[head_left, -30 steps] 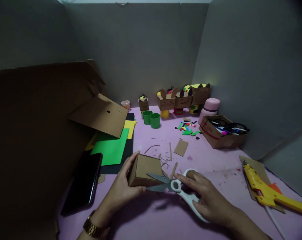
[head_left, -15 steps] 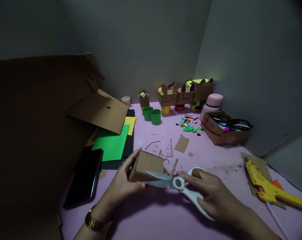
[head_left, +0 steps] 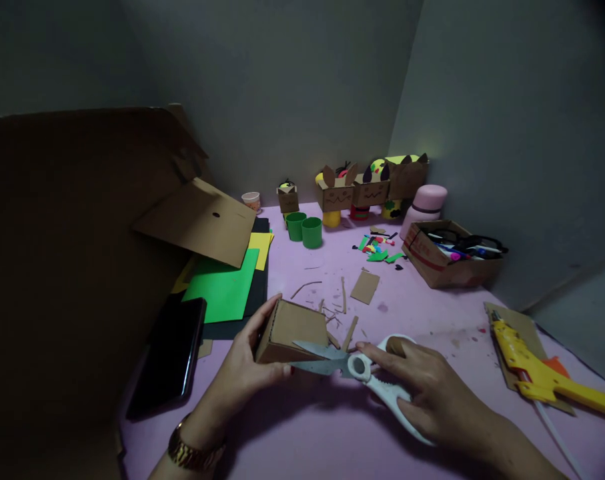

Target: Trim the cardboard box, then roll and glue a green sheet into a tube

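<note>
My left hand [head_left: 247, 360] grips a small cardboard box [head_left: 297, 323] by its left side, fingers behind and thumb along the near lower edge. White-handled scissors [head_left: 359, 367] are in my right hand [head_left: 422, 383], with fingers through the handles and the index finger lying near the pivot. Their blades stand slightly apart at the box's near right edge; whether cardboard lies between them I cannot tell. Thin cardboard strips and scraps [head_left: 349, 333] lie just beyond the box, along with a flat cardboard rectangle [head_left: 365, 287].
At left are a black phone [head_left: 169, 360], green sheet [head_left: 225, 283] and large cardboard box [head_left: 57, 267]. Green cups [head_left: 311, 233] and cardboard animal figures [head_left: 337, 197] stand behind. At right are a pink bottle [head_left: 425, 207], a box of pens [head_left: 452, 263] and a yellow glue gun [head_left: 537, 367].
Almost nothing differs. Both hands keep their grip, and the box and scissors stay in nearly the same place, with the view shifted very slightly.
</note>
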Tool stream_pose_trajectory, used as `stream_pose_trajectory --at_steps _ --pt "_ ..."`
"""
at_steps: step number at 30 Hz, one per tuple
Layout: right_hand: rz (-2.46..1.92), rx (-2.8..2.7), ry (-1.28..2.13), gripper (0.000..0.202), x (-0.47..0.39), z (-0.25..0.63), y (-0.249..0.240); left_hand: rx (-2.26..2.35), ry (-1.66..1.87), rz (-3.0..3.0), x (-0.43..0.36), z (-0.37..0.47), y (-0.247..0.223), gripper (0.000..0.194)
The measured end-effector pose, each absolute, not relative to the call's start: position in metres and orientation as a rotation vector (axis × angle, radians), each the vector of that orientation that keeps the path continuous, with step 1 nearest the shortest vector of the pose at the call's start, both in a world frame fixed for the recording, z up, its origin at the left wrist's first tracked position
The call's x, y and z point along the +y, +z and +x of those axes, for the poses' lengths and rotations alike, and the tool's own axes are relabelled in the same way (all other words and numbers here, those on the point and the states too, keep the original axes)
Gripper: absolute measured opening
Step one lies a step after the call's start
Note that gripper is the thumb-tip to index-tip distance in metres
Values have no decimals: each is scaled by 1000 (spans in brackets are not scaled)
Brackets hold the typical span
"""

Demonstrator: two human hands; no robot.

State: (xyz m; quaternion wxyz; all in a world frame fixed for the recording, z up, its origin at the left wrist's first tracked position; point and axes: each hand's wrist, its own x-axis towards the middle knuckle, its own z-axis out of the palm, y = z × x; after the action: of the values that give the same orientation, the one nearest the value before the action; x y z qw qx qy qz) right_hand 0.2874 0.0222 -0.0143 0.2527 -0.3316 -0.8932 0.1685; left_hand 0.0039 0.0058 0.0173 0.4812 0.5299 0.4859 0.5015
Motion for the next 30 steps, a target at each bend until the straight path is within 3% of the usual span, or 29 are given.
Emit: stream_pose_trajectory --at_steps 18,30 --pt "-776 -2346 227 66 22 286 -15 1087 1218 1103 5 8 17 92" --pt "-852 -2419 282 63 22 286 -15 1158 1131 1179 5 4 19 95"
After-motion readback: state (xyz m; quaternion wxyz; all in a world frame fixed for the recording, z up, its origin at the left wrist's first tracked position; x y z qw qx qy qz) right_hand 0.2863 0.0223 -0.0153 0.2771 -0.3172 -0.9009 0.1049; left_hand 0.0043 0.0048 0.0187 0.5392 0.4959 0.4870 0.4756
